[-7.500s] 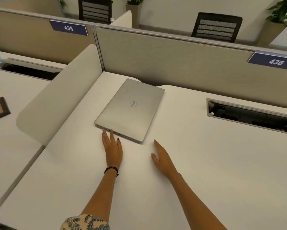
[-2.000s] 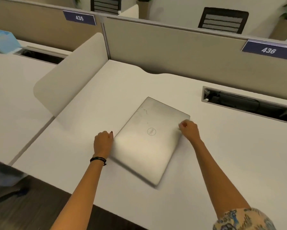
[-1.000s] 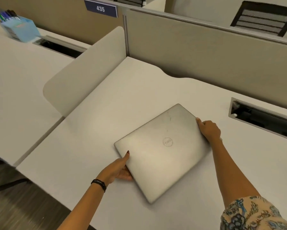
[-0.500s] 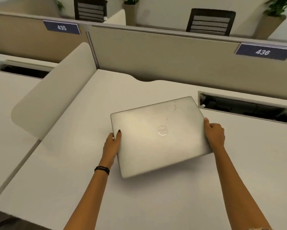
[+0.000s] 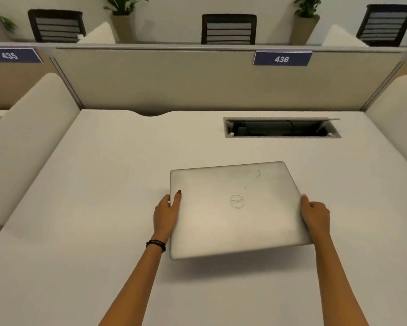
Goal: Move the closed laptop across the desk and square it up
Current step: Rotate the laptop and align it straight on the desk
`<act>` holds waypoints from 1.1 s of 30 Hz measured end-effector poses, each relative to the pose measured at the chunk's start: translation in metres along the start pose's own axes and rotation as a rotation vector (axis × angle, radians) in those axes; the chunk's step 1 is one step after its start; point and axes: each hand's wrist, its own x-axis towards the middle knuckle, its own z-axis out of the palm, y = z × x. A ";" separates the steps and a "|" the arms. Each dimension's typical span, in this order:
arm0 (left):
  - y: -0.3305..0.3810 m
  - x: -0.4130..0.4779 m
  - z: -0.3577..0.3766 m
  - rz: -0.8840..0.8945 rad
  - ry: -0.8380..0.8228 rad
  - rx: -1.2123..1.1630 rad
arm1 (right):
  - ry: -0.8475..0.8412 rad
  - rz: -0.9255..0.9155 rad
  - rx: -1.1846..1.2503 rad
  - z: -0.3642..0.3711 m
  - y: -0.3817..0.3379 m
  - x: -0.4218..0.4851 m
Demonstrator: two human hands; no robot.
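Both hands, left hand and right hand, grasp the closed laptop by its side edges, fingers clamped, its near edge apparently raised off the worktop. With the cable slot at 12 o'clock, a slipping grip could drop it skewed.

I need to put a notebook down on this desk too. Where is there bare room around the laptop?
The widest bare patch lies between the left divider and the laptop, which both hands grip by its sides: left hand, right hand. The desk is also bare along its near edge. Tightest: the strip between the laptop and the cable slot.
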 end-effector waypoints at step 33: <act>-0.019 -0.029 0.058 -0.023 -0.115 0.664 | -0.114 -0.175 -0.215 -0.026 0.083 0.015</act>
